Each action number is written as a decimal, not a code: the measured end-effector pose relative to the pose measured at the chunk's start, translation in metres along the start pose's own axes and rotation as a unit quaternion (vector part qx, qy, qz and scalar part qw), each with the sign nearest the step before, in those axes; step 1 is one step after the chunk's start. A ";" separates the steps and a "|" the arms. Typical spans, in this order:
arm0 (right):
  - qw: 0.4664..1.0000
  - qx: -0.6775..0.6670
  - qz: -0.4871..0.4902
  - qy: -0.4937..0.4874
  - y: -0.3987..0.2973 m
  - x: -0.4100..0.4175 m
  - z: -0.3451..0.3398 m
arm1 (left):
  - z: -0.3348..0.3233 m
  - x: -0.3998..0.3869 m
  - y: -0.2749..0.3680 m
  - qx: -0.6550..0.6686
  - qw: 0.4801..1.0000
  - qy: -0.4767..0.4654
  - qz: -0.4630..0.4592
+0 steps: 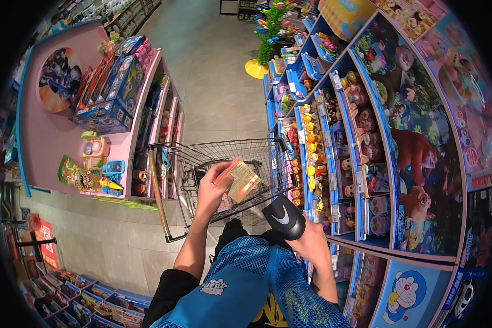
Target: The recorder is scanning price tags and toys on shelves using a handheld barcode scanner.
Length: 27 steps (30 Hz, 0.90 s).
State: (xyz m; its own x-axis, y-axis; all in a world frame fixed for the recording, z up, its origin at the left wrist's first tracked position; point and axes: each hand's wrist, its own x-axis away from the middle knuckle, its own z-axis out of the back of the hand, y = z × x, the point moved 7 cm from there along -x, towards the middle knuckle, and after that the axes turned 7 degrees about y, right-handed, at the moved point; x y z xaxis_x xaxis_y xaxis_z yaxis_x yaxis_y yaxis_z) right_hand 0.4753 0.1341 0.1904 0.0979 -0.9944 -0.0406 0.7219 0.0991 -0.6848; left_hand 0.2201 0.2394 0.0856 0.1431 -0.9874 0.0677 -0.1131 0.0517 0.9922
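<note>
Between the thumb and fingers of my left hand [215,184] is a small flat packet [243,183], yellowish with an orange-red edge and printed writing. It is held over the wire shopping cart [229,149]. My right hand [311,241] grips a black handheld barcode scanner [285,217] by its handle, its head turned toward the packet and apart from it. Under my left wrist, a small printed item [224,203] shows in part; whether it lies inside the cart I cannot tell. The cart stands before me, its push handle [158,192] on the left.
Tall shelves [332,164] of small toys and yellow duck figures line the right side. At left stands a pink display unit [119,164] with boxed toys [110,98]. Divided bins [94,301] sit at lower left. A tiled aisle [217,82] runs ahead, past a green plant [272,37].
</note>
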 end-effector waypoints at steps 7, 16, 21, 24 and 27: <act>0.999 0.018 0.038 -0.030 -0.001 -0.020 -0.012 | 0.014 -0.006 0.006 -0.027 0.999 0.009 -0.014; 0.999 0.000 0.027 -0.038 0.000 -0.049 -0.019 | 0.037 -0.022 -0.011 0.001 0.997 0.070 -0.011; 0.999 -0.006 0.007 -0.042 0.006 -0.063 -0.023 | 0.075 -0.033 -0.061 -0.007 0.995 0.101 0.021; 0.999 0.006 0.016 -0.033 0.008 -0.071 -0.028 | 0.084 -0.038 -0.079 0.052 0.991 0.103 0.064; 0.999 0.008 0.022 -0.037 0.007 -0.079 -0.032 | 0.085 -0.039 -0.092 0.074 0.985 0.104 0.118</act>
State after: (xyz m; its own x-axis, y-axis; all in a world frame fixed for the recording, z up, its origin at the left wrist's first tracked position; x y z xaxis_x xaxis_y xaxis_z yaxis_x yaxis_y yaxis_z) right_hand 0.4510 0.2125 0.1658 0.1795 -0.9836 -0.0161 0.7263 0.1436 -0.6723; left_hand 0.1414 0.2610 -0.0170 0.2924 -0.8980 0.3288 -0.3063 0.2378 0.9218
